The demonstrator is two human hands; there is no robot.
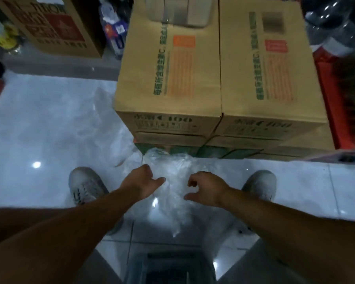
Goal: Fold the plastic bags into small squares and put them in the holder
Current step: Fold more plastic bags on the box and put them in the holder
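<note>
A crumpled clear plastic bag (171, 187) lies on the white tiled floor between my feet, in front of the cardboard boxes. My left hand (140, 182) hovers at its left edge, fingers loosely curled and thumb pointing toward the bag. My right hand (205, 190) is at the bag's right side with fingers curled, holding nothing that I can see. More clear plastic bags (109, 124) are spread on the floor to the left of the boxes. A dark rectangular container (168, 267) sits at the bottom of the view, below the bag.
Stacked cardboard boxes (217, 78) stand right ahead, with a white object on top. Another box (49, 23) is at the back left. A red crate (332, 95) is at the right. My shoes (84, 185) (258, 185) flank the bag.
</note>
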